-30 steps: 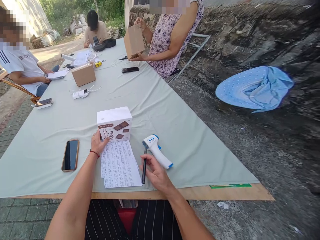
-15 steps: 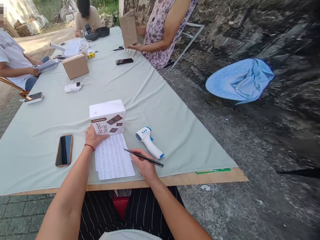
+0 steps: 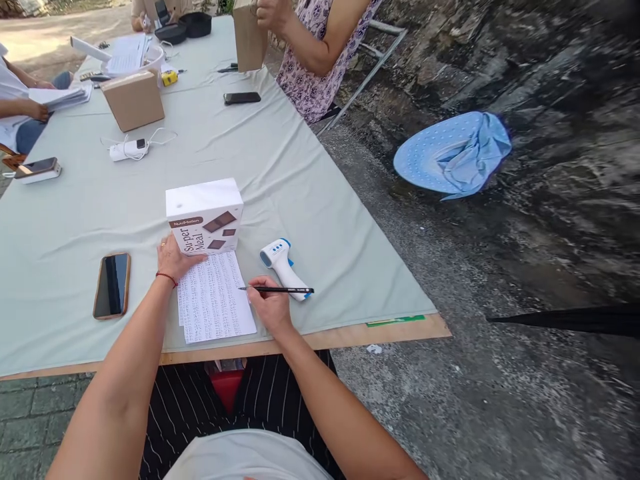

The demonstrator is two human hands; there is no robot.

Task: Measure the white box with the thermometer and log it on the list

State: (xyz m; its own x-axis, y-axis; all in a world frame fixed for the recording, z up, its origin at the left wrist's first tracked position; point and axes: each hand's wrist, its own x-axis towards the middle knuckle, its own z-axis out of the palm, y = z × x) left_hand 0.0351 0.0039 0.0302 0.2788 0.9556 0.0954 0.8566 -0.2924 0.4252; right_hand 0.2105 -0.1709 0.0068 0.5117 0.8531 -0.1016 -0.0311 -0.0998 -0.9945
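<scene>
A white "Super Meal" box stands upright at the top edge of the written sheets. My left hand grips its lower left corner, with the thumb along the bottom front and the other fingers partly hidden at the side. Between the fingers of my right hand is a black pen, its tip pointing left over the right side of the top sheet. Just beyond that hand lies a white and blue infrared thermometer, partly crossed by the pen. A phone in an orange-brown case rests left of my left wrist.
Farther up the cloth-covered table are a brown carton, a white cabled device and a dark phone. A person at the right holds another carton. Other people sit left and far. A blue sun hat hangs at the rock wall.
The pen has turned closer to level in my right hand. My left hand stays at the box. The view has shifted, and the person at the right has raised a hand onto their carton.
</scene>
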